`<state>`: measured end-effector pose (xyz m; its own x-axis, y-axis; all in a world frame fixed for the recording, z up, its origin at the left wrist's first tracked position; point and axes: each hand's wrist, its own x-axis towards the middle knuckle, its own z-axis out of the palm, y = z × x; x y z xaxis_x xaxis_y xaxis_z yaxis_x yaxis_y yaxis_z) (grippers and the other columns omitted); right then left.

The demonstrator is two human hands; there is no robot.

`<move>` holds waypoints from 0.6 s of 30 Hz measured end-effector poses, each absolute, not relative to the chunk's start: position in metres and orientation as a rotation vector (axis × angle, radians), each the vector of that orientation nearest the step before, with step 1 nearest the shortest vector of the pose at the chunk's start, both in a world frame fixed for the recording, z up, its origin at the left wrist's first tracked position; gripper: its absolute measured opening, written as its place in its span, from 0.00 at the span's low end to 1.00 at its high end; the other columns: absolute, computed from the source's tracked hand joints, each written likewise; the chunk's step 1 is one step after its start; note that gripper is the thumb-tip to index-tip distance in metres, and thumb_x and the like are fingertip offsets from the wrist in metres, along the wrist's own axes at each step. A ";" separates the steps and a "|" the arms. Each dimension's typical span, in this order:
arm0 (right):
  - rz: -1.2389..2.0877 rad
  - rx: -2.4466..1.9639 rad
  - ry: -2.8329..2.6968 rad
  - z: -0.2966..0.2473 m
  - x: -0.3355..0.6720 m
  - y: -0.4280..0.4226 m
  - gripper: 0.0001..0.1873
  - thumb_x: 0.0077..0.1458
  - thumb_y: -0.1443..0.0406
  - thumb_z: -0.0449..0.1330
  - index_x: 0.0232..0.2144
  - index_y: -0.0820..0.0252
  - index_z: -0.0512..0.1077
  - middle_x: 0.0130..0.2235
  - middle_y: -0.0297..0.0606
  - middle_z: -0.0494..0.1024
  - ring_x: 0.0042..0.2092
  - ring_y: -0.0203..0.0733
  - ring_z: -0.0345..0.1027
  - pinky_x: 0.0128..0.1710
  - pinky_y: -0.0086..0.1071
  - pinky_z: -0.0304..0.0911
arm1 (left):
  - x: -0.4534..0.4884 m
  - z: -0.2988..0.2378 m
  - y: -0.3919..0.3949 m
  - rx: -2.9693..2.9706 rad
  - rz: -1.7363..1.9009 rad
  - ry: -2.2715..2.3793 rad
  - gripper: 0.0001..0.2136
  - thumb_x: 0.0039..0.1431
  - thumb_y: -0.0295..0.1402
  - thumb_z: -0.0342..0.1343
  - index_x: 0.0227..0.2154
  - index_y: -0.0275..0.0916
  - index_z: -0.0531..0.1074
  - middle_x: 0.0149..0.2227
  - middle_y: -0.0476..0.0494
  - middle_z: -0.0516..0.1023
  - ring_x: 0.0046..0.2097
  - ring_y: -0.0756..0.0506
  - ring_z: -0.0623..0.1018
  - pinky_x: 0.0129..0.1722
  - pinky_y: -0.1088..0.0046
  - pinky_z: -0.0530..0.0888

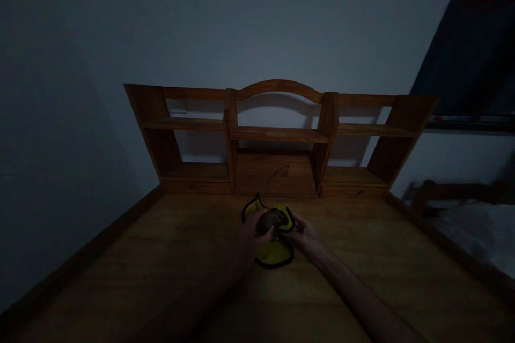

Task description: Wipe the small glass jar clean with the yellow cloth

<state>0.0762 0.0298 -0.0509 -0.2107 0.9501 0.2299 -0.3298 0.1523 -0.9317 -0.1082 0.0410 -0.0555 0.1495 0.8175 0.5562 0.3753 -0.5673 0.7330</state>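
In the dim head view, my left hand [257, 233] is closed around a dark, shiny, rounded object [272, 220], perhaps glass; its exact kind is too dark to tell. A yellow cloth with black edging [276, 253] lies around and under that object, its folds sticking up behind my left fingers and hanging toward me. At the right side, my right hand [303, 230] pinches the black-edged cloth, pressing a fold of it against the shiny object. Both hands are just above or on the desktop, and some fingertips are hidden by the cloth.
A wooden desk [193, 257] spreads below my hands, with raised side edges. At its back stands a wooden shelf unit [279, 134] with several compartments against a pale wall [241, 21]. A dark window or curtain [475, 48] and a pale bundle [475, 225] are at right.
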 end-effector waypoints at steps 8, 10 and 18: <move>1.026 -0.906 -1.345 -0.051 0.081 0.029 0.18 0.47 0.62 0.66 0.42 0.62 0.75 0.43 0.43 0.78 0.45 0.52 0.72 0.49 0.46 0.65 | -0.105 -0.041 0.026 2.089 1.344 1.039 0.31 0.56 0.32 0.56 0.61 0.45 0.52 0.56 0.42 0.66 0.57 0.44 0.68 0.57 0.63 0.66; 0.845 -0.960 -1.519 -0.045 0.082 0.020 0.16 0.54 0.63 0.60 0.46 0.59 0.74 0.47 0.42 0.76 0.48 0.51 0.70 0.52 0.46 0.63 | -0.103 -0.035 0.019 2.150 1.217 0.943 0.30 0.58 0.31 0.53 0.62 0.47 0.50 0.60 0.43 0.62 0.60 0.44 0.64 0.59 0.62 0.62; 0.338 -1.003 -2.100 0.015 0.082 -0.004 0.29 0.53 0.70 0.56 0.58 0.54 0.63 0.57 0.41 0.66 0.57 0.50 0.61 0.57 0.45 0.60 | -0.105 -0.044 0.033 1.805 1.182 0.693 0.28 0.54 0.25 0.53 0.58 0.41 0.55 0.59 0.42 0.62 0.60 0.42 0.63 0.61 0.62 0.60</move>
<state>0.0825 -0.0037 0.0150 -0.3941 0.7511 0.5296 0.5471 0.6548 -0.5215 -0.1047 0.0329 -0.0441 0.4003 0.7999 0.4470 -0.0010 -0.4874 0.8732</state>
